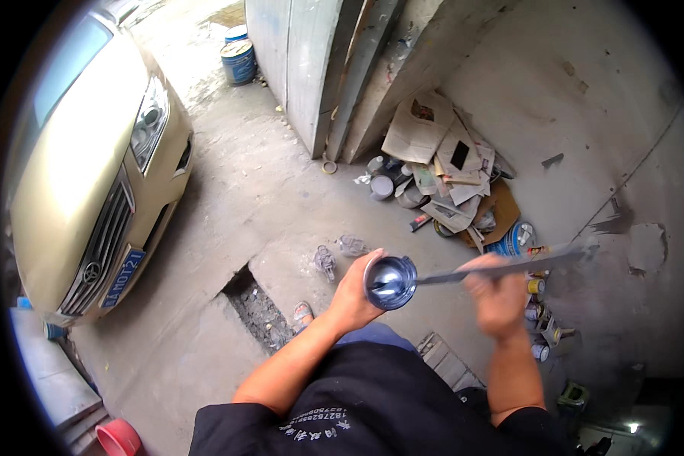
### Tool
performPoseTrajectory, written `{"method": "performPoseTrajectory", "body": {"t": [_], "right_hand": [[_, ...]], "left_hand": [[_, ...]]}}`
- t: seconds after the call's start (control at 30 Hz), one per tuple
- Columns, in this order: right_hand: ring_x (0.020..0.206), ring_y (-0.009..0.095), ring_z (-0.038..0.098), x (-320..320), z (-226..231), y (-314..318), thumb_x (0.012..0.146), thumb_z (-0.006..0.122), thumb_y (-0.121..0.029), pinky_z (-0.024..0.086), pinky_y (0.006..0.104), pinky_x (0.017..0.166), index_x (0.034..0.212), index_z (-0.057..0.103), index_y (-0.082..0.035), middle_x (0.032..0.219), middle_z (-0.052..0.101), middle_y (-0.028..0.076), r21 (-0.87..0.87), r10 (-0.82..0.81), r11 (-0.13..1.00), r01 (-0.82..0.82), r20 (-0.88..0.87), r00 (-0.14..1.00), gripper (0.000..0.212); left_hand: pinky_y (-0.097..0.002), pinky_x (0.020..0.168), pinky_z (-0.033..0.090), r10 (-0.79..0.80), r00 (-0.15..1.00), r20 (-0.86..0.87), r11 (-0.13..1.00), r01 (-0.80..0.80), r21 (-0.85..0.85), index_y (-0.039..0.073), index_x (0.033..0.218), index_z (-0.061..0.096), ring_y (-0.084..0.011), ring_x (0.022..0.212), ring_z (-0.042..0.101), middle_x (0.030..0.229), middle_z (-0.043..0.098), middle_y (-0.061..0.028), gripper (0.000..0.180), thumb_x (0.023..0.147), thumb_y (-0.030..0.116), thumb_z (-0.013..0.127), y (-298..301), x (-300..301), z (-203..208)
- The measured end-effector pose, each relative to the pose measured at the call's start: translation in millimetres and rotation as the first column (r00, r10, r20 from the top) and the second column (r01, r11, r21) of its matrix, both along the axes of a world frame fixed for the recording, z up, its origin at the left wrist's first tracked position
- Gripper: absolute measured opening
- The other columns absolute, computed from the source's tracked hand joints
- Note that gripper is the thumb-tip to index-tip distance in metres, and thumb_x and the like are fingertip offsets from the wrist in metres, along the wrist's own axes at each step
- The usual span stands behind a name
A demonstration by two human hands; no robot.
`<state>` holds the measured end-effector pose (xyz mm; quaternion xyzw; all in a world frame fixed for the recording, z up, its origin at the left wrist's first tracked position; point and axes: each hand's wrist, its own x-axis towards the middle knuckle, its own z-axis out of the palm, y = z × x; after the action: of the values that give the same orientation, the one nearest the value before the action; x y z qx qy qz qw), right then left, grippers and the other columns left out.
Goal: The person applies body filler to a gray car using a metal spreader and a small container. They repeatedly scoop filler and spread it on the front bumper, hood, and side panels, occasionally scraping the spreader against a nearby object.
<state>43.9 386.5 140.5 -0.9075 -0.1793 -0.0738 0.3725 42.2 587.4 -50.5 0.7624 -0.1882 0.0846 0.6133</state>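
Note:
My left hand [353, 293] is wrapped round a small round cup [413, 293] in front of my body. Shiny silvery-blue liquid, like paint, lies inside the cup. On the right, my right hand [500, 298] grips a long, flat dark stick [541, 266]. The stick's near end reaches into the cup, while its far end extends right past my fist. Motion blurs the right hand and the stick's outer part, but the fingers are closed round it.
A gold car [91, 182] stands on the left. A rectangular pit [260, 308] opens in the floor near my foot. Cardboard and paper scraps [456, 163] are heaped by the wall, with several cans [536, 286] along it. A red basin [118, 438] sits at lower left.

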Motion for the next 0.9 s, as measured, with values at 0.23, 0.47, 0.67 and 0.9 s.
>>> {"method": "performPoseTrajectory", "body": {"t": [0.23, 0.47, 0.67, 0.9], "right_hand": [[0.073, 0.026, 0.065, 5.9, -1.6, 22.1, 0.085, 0.065, 0.002, 0.052, 0.0316, 0.069, 0.098, 0.063, -0.001, 0.085, 0.067, 0.014, 0.074, 0.373, 0.923, -0.379, 0.076, 0.925, 0.013], [0.078, 0.02, 0.062, 10.9, -1.5, 39.9, 0.089, 0.064, -0.001, 0.052, 0.0308, 0.07, 0.098, 0.058, -0.001, 0.087, 0.066, 0.011, 0.143, 0.39, 0.911, -0.388, 0.014, 0.921, 0.01], [0.078, 0.022, 0.061, 12.7, -16.4, 9.7, 0.089, 0.062, 0.0, 0.052, 0.0338, 0.069, 0.104, 0.055, -0.002, 0.087, 0.066, 0.012, 0.31, 0.217, 0.931, -0.191, -0.052, 0.975, 0.017], [0.078, 0.024, 0.063, 13.7, -1.7, 23.7, 0.087, 0.06, 0.004, 0.051, 0.0334, 0.071, 0.097, 0.058, -0.001, 0.088, 0.066, 0.013, 0.258, 0.317, 0.919, -0.298, -0.035, 0.948, 0.012]], "left_hand": [[-0.0416, 0.101, 0.046, 0.041, 0.999, 0.003, 0.998, -0.04, -0.039, 0.003, 0.135, 0.043, -0.0367, 0.12, 0.055, 0.131, 0.055, -0.0183, 0.085, 0.065, 0.017, 0.088, -0.2, -4.6, 3.3], [-0.0432, 0.103, 0.044, 0.045, 0.999, 0.004, 0.99, -0.044, -0.133, 0.002, 0.138, 0.041, -0.0382, 0.122, 0.052, 0.136, 0.05, -0.0194, 0.084, 0.068, 0.019, 0.085, -6.4, -16.2, -0.3], [-0.0438, 0.103, 0.044, 0.066, 0.998, -0.019, 0.983, -0.068, -0.172, 0.003, 0.139, 0.039, -0.0394, 0.123, 0.051, 0.135, 0.051, -0.02, 0.085, 0.069, 0.016, 0.085, -3.1, -27.5, -5.2], [-0.0457, 0.104, 0.042, 0.124, 0.992, 0.011, 0.968, -0.119, -0.223, 0.003, 0.141, 0.035, -0.0409, 0.123, 0.05, 0.135, 0.05, -0.02, 0.089, 0.067, 0.011, 0.084, 1.9, -38.0, -16.5]]}}
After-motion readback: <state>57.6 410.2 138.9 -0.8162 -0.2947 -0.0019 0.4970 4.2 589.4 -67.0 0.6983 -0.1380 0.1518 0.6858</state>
